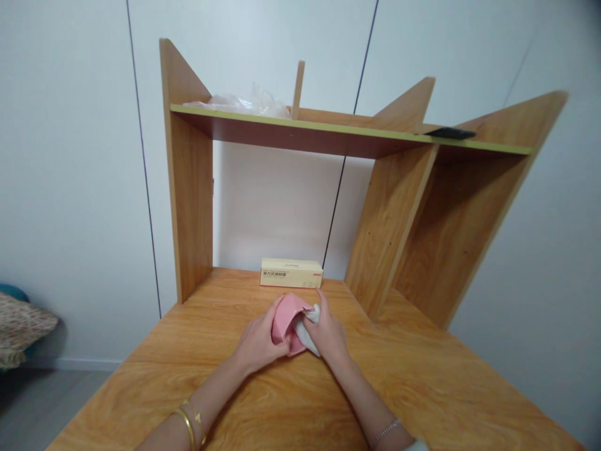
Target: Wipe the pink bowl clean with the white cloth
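Note:
A pink item (287,313), perhaps a small box or container, is held above the desk in my left hand (259,338), fingers wrapped around its left side. It is tilted, with an opening facing right. My right hand (328,332) grips a white cloth or tissue (306,335) at that opening, its thumb and fingers partly hidden by the cloth. Part of the white material lies against the pink inner side. Just behind both hands, a cream-coloured carton (291,274) with dark printing rests on the desk.
The wooden desk (263,401) carries a shelf unit with a left side panel (192,200) and a right divider (394,232). On its upper shelf (319,134) lie clear plastic bags (244,104) and a flat black object (451,133). Patterned fabric (23,326) is at far left.

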The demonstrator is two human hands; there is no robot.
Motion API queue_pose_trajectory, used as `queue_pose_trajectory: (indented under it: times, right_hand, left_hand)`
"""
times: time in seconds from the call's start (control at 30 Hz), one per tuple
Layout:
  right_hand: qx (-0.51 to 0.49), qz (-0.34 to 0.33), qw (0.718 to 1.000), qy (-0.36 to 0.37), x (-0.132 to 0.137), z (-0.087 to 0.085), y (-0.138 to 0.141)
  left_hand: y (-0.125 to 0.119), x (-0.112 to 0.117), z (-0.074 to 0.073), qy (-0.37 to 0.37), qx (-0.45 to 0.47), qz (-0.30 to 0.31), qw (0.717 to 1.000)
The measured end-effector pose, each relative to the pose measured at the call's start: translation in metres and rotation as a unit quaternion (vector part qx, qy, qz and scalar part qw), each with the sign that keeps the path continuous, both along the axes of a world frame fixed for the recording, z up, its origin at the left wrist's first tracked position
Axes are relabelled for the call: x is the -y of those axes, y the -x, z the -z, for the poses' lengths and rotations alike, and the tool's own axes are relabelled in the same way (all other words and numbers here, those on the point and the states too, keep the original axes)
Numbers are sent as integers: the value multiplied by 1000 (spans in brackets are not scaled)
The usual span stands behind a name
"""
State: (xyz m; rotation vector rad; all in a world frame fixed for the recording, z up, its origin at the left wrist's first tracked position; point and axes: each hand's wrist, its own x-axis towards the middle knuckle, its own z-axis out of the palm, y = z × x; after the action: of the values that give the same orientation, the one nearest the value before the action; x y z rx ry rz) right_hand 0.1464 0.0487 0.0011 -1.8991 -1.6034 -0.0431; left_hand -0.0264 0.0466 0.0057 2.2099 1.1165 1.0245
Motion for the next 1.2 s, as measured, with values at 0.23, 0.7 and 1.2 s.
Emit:
queue_pose_trajectory:
  times: [0.23,0.7,1.2]
  right_hand:
    - [-151,-70,983,-76,-11,23,-2]
    - [38,-3,999,-20,6,-7,4]
    - [-222,-91,966,-95,-13,24,3]
  left_hand:
    - [-4,-3,9,44,28,-41,998]
    - [-1,-1,0,-21,18,-32,999]
    - [-7,-3,10,4,104,39,994]
